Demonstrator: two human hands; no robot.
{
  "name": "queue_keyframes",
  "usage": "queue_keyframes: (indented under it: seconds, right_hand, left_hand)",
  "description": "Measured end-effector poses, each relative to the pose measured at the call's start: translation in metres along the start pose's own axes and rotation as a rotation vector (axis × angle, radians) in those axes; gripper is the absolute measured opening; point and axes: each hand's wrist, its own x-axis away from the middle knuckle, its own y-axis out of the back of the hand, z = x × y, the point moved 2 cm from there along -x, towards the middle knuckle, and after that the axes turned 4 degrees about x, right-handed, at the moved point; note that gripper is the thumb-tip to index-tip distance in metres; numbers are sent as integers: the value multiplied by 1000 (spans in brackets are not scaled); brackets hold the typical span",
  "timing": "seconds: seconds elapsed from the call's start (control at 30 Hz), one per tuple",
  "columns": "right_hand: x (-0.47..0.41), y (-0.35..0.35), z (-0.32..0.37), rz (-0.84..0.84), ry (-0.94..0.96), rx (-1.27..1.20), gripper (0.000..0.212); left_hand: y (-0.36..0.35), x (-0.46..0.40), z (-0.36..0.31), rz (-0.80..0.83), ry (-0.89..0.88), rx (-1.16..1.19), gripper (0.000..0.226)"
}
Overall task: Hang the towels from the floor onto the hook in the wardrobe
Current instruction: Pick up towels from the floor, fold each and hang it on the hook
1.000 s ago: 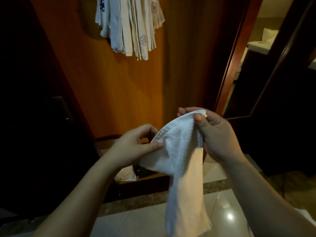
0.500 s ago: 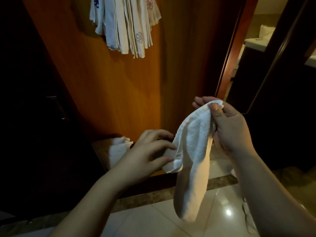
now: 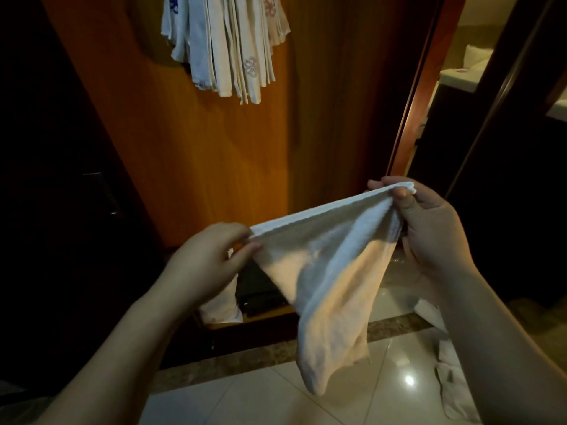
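Observation:
A white towel [image 3: 331, 271] is stretched between my two hands in front of the wardrobe. My left hand [image 3: 208, 262] pinches its left top corner, and my right hand [image 3: 429, 228] pinches the right top corner, held higher. The rest of the cloth sags and hangs to a point below. Several white towels [image 3: 227, 47] with embroidered marks hang bunched at the top of the orange wooden wardrobe panel [image 3: 214, 154]; the hook itself is hidden by them. Another towel [image 3: 454, 384] lies on the tiled floor at the lower right.
A further white cloth [image 3: 221, 305] sits on the wardrobe's bottom ledge behind my left wrist. The wardrobe's left side is dark. A red-brown door frame [image 3: 417, 96] stands right of the panel, with a lit room beyond. Glossy floor tiles [image 3: 276, 400] lie below.
My left hand has taken hold of the towel's free corner and pulled it leftwards, spreading the top edge between both hands. Before, the towel hung mostly from my right hand.

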Motion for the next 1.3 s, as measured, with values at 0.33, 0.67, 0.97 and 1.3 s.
queue_keyframes:
  seconds: [0.33,0.67,0.97,1.3]
  right_hand:
    - [-5,-10,-2,85,-103,-78,52]
    - [-3,-15,3,-26,-27,216,51]
    - [-9,-26,24,-186,183,438,31]
    - [-21,-25,3,472,-375,-531,74]
  left_hand:
    - [19,-9,10,-304,210,451,12]
    - [23,-21,17,-175,303,800,18]
    - [23,-34,-5,-528,87,784,25]
    - [36,-55,-27,-457,241,951,30]
